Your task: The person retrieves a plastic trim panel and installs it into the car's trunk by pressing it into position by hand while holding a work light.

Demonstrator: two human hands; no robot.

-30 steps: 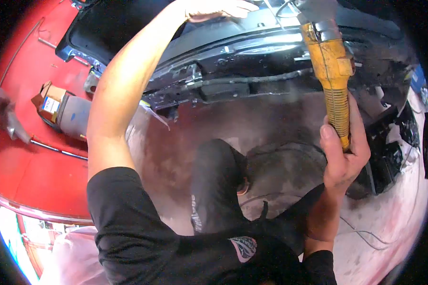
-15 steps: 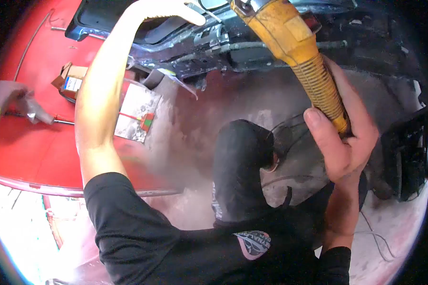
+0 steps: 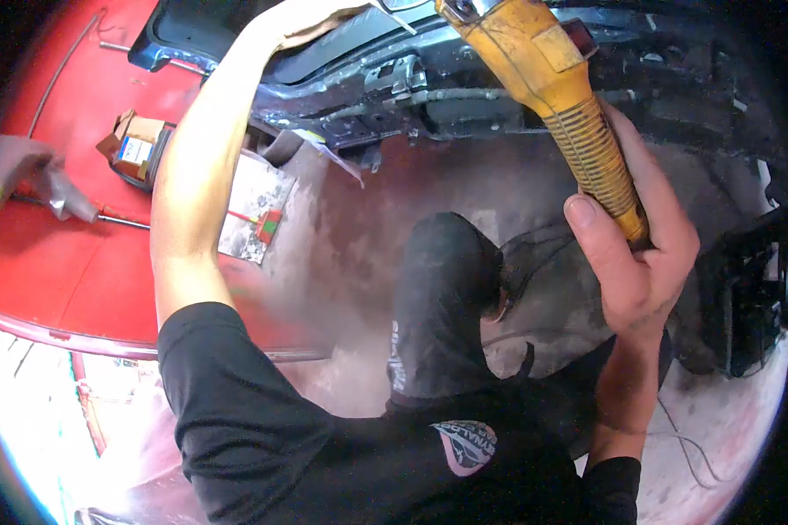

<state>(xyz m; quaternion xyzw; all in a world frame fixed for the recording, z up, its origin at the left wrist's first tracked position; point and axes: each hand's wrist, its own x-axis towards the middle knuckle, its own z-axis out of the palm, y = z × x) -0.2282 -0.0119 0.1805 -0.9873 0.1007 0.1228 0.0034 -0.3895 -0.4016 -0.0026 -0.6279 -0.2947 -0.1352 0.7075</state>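
My right hand (image 3: 643,258) is closed round the ribbed rear grip of a yellow power tool (image 3: 534,57), thumb along its near side. The tool slants up and left; its metal front end runs off the top edge. My left hand (image 3: 311,19) reaches up to the top edge, bright with glare. Its fingers are partly cut off there, so I cannot tell whether they grip anything. A thin grey metal piece (image 3: 398,17) shows just right of them. Behind both hands lies a dark, scuffed vehicle body panel (image 3: 403,79).
At left is a red panel (image 3: 52,271) bearing an open cardboard box (image 3: 136,144) and crumpled translucent plastic (image 3: 61,192). A speckled white sheet (image 3: 254,206) lies beside my left arm. Cables (image 3: 543,249) cross the dusty floor. A black part (image 3: 749,297) stands at right.
My left hand has shifted up and slightly right, and its fingers now reach the top edge. The yellow power tool stays in my right hand, shifted very slightly right.
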